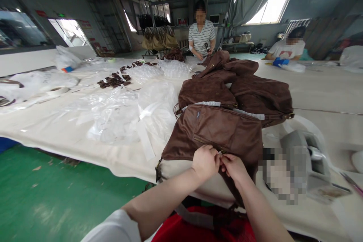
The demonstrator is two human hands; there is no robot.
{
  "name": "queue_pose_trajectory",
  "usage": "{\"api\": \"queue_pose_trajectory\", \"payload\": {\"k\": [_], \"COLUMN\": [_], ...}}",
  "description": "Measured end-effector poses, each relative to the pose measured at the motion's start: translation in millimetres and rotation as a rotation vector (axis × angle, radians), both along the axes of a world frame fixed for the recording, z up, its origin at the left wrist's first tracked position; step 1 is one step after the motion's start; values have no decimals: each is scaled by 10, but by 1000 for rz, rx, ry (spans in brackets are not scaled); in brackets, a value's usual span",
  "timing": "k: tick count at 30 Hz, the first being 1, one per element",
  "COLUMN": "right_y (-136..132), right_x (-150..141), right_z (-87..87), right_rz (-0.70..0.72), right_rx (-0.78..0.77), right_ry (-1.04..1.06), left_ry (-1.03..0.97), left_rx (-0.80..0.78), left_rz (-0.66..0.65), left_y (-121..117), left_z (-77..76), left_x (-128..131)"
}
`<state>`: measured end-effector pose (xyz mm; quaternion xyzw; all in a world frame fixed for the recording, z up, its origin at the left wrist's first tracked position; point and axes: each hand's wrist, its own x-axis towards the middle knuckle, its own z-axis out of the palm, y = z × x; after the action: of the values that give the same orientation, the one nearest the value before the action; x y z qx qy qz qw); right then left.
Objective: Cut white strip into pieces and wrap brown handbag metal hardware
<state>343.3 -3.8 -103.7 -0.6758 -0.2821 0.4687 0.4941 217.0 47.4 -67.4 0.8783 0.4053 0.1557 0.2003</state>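
Note:
A brown bag [227,124] lies on the table in front of me, its lower part hanging over the near edge. A zip [202,140] runs across its panel towards my hands. My left hand [206,162] is closed at the bag's zip end, fingers gripping the material. Close against it, my right hand [234,166] pinches at the same spot; the small piece between its fingertips is mostly hidden. White wrapping [208,103] covers a strap at the bag's top edge.
More brown bags [261,96] are piled behind. Clear plastic bags [116,111] spread across the pale table [107,159]. At right are a grey tape dispenser [295,141] and a pen-like item [351,183]. A co-worker [202,32] stands opposite; another person [287,47] is at far right.

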Motion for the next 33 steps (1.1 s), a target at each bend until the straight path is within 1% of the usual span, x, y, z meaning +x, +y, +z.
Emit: {"api": "queue_pose_trajectory", "payload": {"k": [4, 6, 9, 13, 15, 16, 17, 20, 21, 22, 23, 26, 28, 30, 33], "right_y": [-4, -16, -42, -61, -60, -59, -59, -65, -70, -75, -80, -97, -106, -113, -121], "right_x": [19, 33, 57, 63, 51, 44, 36, 14, 7, 1, -5, -18, -22, -25, -33], "right_z": [9, 14, 23, 20, 10, 5, 0, -8, -8, -9, -9, -17, -28, -38, -39], "right_rz": [4, 18, 46, 66, 58, 52, 47, 38, 36, 34, 30, 20, 17, 15, 12], "right_rx": [14, 29, 60, 82, 87, 89, 90, 95, 97, 100, 104, 124, 135, 137, 130], "right_ry": [19, 44, 92, 100, 69, 54, 40, 8, -4, -16, -28, -54, -69, -87, -121], "left_ry": [184, 242, 265, 288, 255, 213, 144, -65, -97, -103, -88, -41, -19, 7, 41], "left_rx": [344, 459, 512, 509, 442, 362, 229, -278, -415, -517, -586, -705, -713, -660, -513], "left_rz": [-231, -285, -328, -364, -395, -387, -339, -78, -24, -10, -30, -139, -171, -165, -154], "left_y": [-127, -131, -111, -143, -161, -153, -127, 52, 127, 196, 252, 306, 272, 230, 198], "left_z": [-68, -111, -160, -165, -116, -76, -29, 105, 132, 144, 142, 81, 30, -2, 0], "left_x": [-31, -46, -63, -84, -94, -95, -92, -53, -32, -11, 9, 51, 64, 63, 36]}}
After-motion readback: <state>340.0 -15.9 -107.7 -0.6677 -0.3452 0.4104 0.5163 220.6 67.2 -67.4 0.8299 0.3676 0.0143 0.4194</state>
